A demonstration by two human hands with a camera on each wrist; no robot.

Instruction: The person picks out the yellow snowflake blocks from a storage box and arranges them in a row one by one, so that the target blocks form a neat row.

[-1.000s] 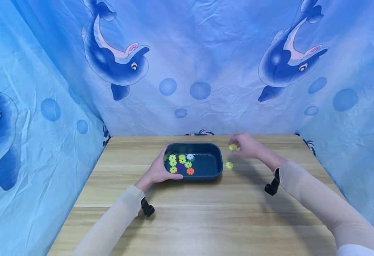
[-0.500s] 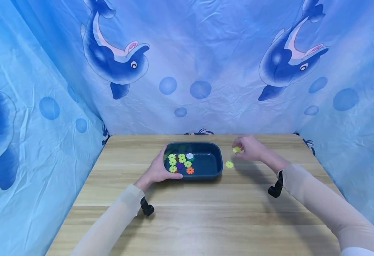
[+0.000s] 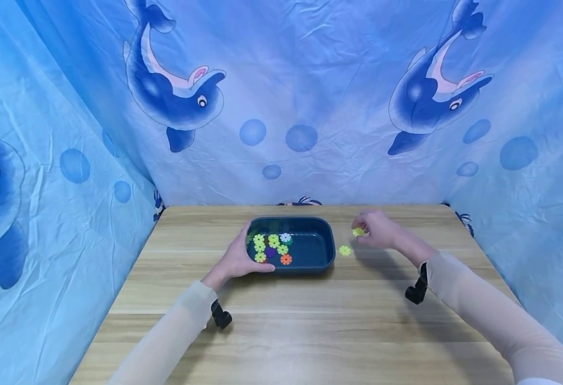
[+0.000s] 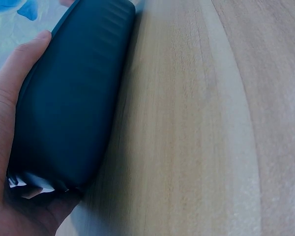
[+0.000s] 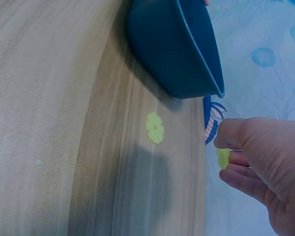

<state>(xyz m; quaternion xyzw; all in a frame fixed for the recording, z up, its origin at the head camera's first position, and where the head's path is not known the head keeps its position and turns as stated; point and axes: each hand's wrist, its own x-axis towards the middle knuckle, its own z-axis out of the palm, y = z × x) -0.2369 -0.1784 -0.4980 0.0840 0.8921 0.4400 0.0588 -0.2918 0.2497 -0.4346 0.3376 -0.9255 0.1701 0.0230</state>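
A dark teal plastic bin stands on the table with several flower-shaped plastic discs in its left part. Most discs there are yellow-green, like one yellow-green disc; an orange disc, a purple disc and a white disc lie among them. My left hand grips the bin's left end, thumb along the front side. Right of the bin, my right hand pinches a yellow flower-shaped disc above the table. Another yellow disc lies flat on the wood between that hand and the bin.
The wooden table reaches back to a blue dolphin-print curtain, which also hangs on both sides. A black wrist camera sits on the left wrist, and another black camera on the right.
My right hand, still pinching the yellow disc, has moved a little to the right and toward me, away from the bin. My left hand and the bin have stayed in place.
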